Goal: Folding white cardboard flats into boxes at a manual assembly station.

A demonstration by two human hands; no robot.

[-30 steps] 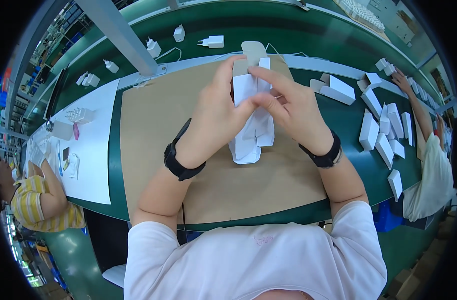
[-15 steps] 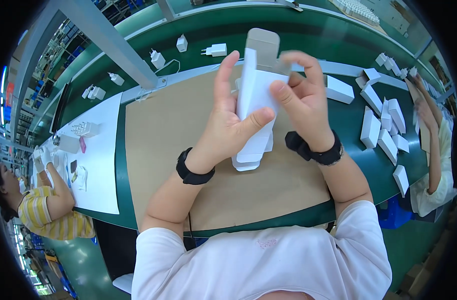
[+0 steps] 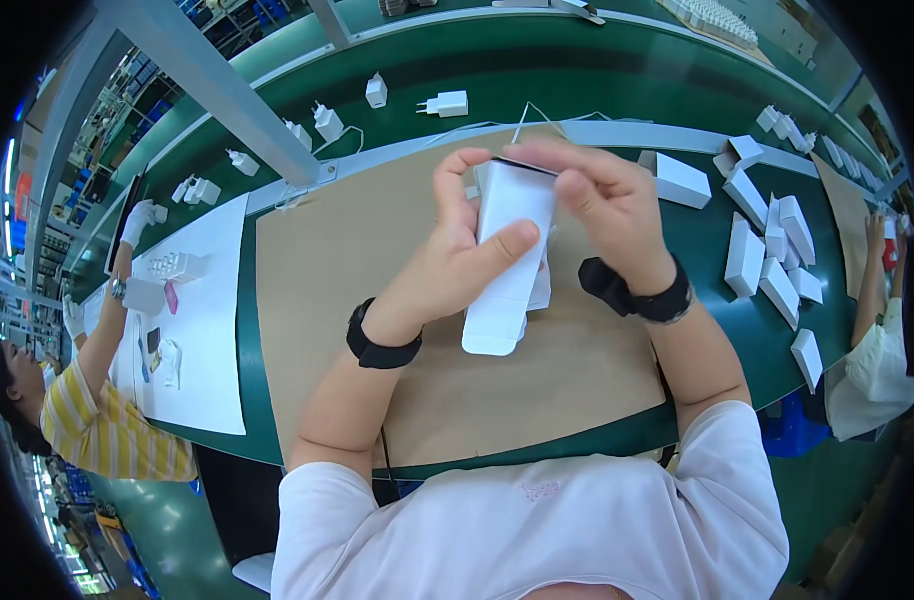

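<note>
A slim white cardboard box [image 3: 517,225] is held tilted above the brown sheet [image 3: 377,420]. My left hand [image 3: 452,250] is closed around its left side, thumb across the front. My right hand [image 3: 612,205] is at the top end, fingers over the folded-down top flap and thumb near the front corner. The flap's edge shows as a thin dark line. At the lower end a flap [image 3: 492,337] hangs out open. Another white piece [image 3: 542,288] lies partly hidden behind the box; its kind cannot be made out.
Several white boxes [image 3: 745,255] lie loosely piled on the green table at right. White plug chargers [image 3: 445,104] stand along the far side. A grey metal post [image 3: 212,85] rises at left. Co-workers sit on both sides, one in a yellow striped shirt [image 3: 127,430] beside a white sheet [image 3: 217,340].
The raised top flap has been folded down over the box's end by my right hand. The left co-worker's gloved hand has reached toward the chargers.
</note>
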